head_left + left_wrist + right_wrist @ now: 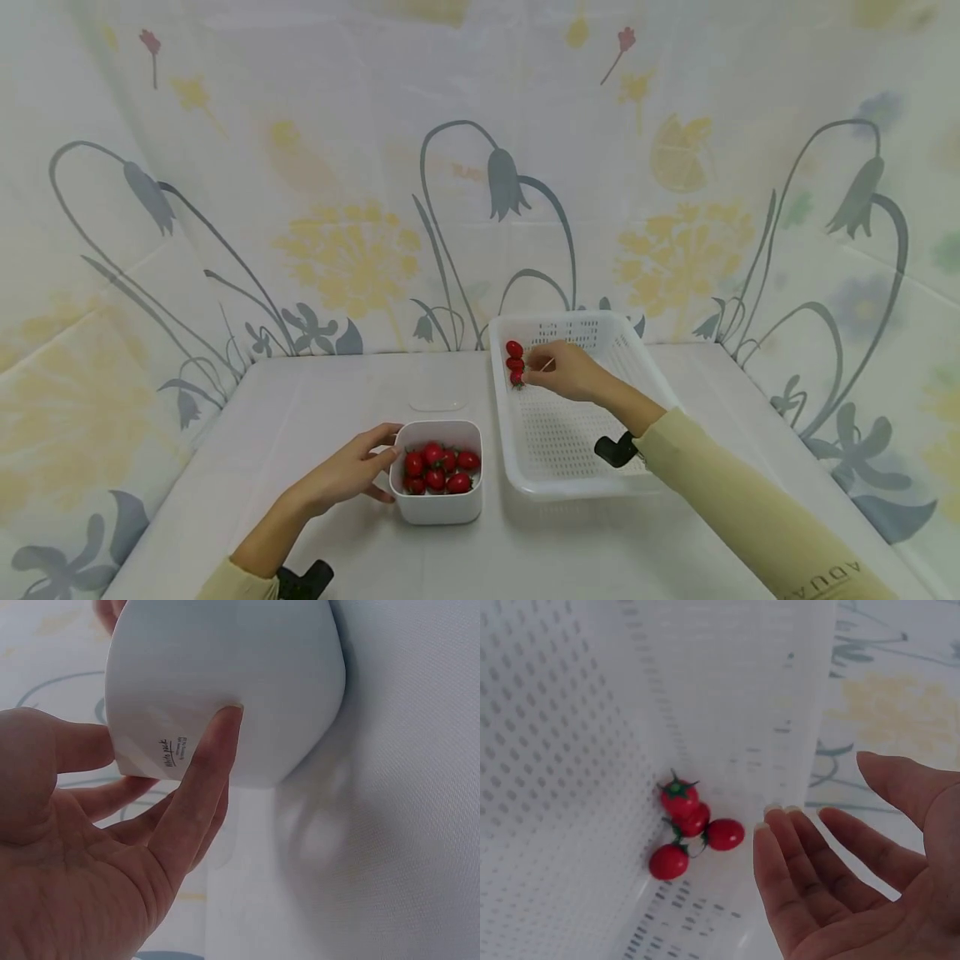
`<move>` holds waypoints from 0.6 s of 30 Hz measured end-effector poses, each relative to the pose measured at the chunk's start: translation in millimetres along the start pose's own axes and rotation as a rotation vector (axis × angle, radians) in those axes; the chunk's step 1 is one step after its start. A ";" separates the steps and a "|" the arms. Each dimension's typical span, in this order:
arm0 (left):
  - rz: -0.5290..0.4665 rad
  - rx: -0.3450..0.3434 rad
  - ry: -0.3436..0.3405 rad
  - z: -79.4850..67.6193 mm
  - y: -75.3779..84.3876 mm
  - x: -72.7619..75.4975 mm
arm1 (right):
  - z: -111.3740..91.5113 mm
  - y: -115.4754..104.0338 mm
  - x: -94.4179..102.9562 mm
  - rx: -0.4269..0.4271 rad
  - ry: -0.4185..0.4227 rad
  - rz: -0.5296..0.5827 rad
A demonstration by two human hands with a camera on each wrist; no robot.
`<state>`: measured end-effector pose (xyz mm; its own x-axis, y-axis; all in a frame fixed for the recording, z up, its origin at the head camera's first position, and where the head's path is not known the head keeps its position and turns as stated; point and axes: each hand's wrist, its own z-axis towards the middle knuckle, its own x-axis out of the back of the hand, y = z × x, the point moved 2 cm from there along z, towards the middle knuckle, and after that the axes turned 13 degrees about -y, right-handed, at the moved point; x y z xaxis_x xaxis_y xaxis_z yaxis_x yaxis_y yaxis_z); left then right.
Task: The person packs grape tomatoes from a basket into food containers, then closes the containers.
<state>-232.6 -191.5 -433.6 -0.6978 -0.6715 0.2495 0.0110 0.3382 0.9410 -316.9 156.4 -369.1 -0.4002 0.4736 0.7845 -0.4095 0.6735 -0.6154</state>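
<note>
My left hand point(348, 468) rests against the left side of a small white container point(438, 510), its thumb at the rim. Fairly straight fingers point(199, 791) lie spread on the outer wall in the left wrist view. Several red cherry tomatoes point(435, 478), some with green stems, fill the container. Over the left part of a white plastic basket point(513, 450) is my right hand point(566, 371). Its fingers are relaxed, with nothing between them in the right wrist view. Several more cherry tomatoes point(694, 819) lie together against the basket's wall, just beyond those fingertips.
A clear flat lid-like piece point(437, 396) lies behind the white container. Basket and container stand side by side on a white-covered table point(322, 400). A floral-printed curtain point(360, 167) surrounds the table at the back and sides.
</note>
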 end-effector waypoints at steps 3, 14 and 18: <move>0.000 -0.003 0.002 -0.5 0.4 0.3 | 5.6 14.4 3.3 -0.053 -0.035 0.044; 0.000 0.002 -0.001 -0.6 0.4 0.7 | 22.7 44.8 0.0 -0.178 -0.113 0.186; -0.007 -0.002 0.001 -1.3 0.1 0.4 | 32.3 55.8 -5.4 -0.209 -0.132 0.259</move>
<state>-231.9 -192.6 -433.1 -0.6974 -0.6744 0.2428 0.0074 0.3319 0.9433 -364.0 173.1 -410.2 -0.5765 0.5758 0.5797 -0.1096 0.6486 -0.7532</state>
